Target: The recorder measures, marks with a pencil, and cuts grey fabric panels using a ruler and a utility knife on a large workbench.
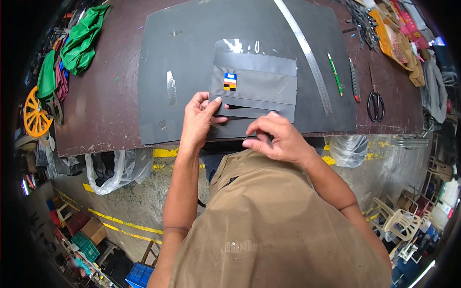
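A long metal ruler (309, 57) lay slantwise across the big dark sheet (163, 57) on my surface (105, 101). Right of it lay a green pencil (334, 74), a red-tipped tool (354, 80) and black scissors (375, 102), near one another. Green fabric (84, 38) was heaped at the far left, an orange wheel (34, 114) below it. Clear plastic bags (115, 168) hung off the near edge.
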